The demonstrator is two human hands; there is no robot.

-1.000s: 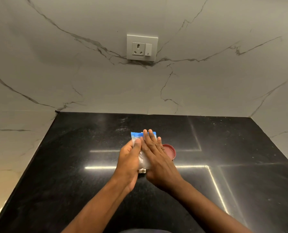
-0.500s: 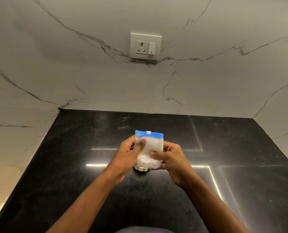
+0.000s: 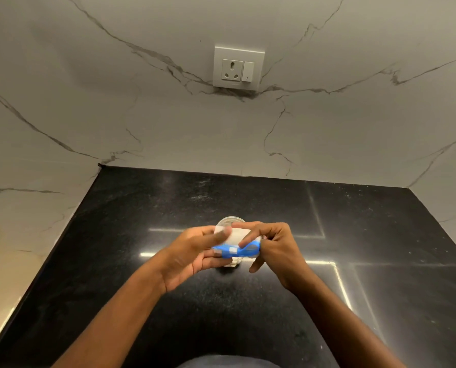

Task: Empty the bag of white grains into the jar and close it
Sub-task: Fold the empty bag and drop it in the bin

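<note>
A small clear bag of white grains [image 3: 238,235] with a blue zip strip is held above the clear glass jar [image 3: 228,222]. Its blue zip edge now faces me. My left hand [image 3: 195,254] grips the bag's left side, thumb on top. My right hand [image 3: 272,247] pinches the right end of the blue strip. The jar stands on the black counter [image 3: 354,261] just behind and under the bag; only its rim and a bit of its base show. The jar's red lid is hidden.
The black stone counter runs between marble walls on the left, back and right. A white socket with a switch [image 3: 238,67] sits on the back wall. My dark clothing shows at the bottom edge.
The bag went from pressed under both hands, to held upright, to tipped with its blue zip edge toward me. The jar's rim has come into view behind it; the red lid is now out of sight.
</note>
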